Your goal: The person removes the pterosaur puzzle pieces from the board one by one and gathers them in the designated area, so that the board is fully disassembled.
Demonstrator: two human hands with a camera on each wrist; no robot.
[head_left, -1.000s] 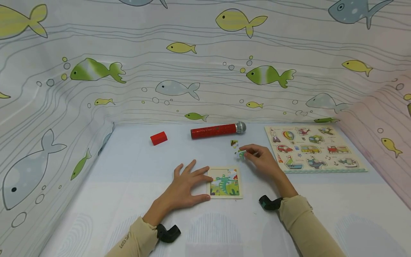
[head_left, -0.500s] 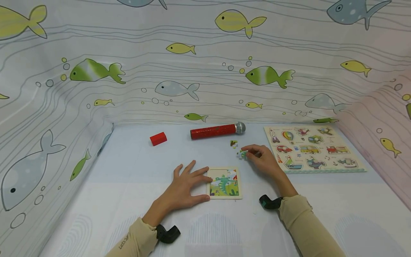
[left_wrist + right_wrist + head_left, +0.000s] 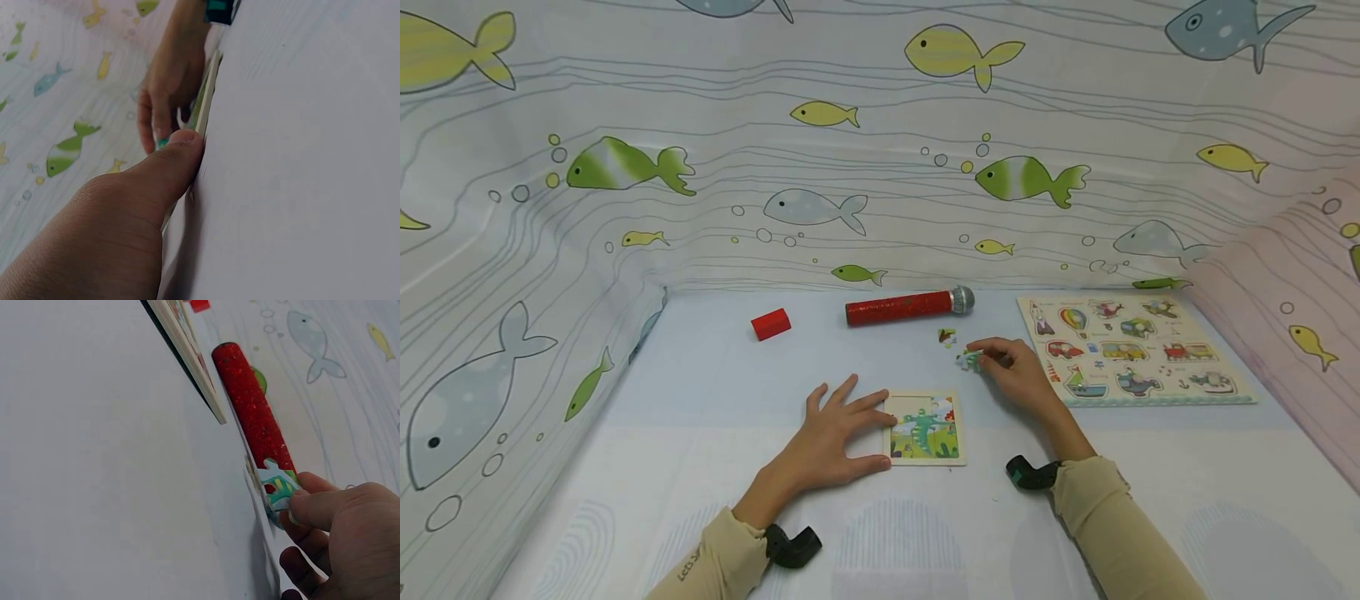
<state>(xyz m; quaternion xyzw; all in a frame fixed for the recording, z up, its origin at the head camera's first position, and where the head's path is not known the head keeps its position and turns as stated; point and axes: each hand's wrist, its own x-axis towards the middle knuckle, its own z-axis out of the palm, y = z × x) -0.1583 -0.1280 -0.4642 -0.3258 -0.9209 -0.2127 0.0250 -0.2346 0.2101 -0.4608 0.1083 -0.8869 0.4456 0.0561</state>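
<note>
My left hand (image 3: 827, 437) lies with its fingers spread, thumb and fingertips touching the left edge of a small wooden jigsaw board (image 3: 910, 403). The board pictures a green dinosaur, and its upper-left part is bare wood. Beyond its upper-right corner, my right hand (image 3: 1018, 375) pinches a jigsaw piece (image 3: 279, 489) between thumb and fingers. That piece is white and teal with yellow stripes and is held tilted in the right wrist view. Another jigsaw piece (image 3: 947, 337) lies on the table just behind it. In the left wrist view, my left thumb (image 3: 178, 156) presses the board's edge.
A red glittery microphone (image 3: 902, 307) with a silver head lies at the back. Left of it sits a red block (image 3: 771, 324). To the right is a large wooden picture board (image 3: 1138, 354) with vehicle shapes. A fish-printed cloth (image 3: 700, 250) rises behind and at the sides.
My right hand has shifted very slightly right, and the jigsaw piece in its fingers has turned a little. The left hand and the small board have stayed in place.
</note>
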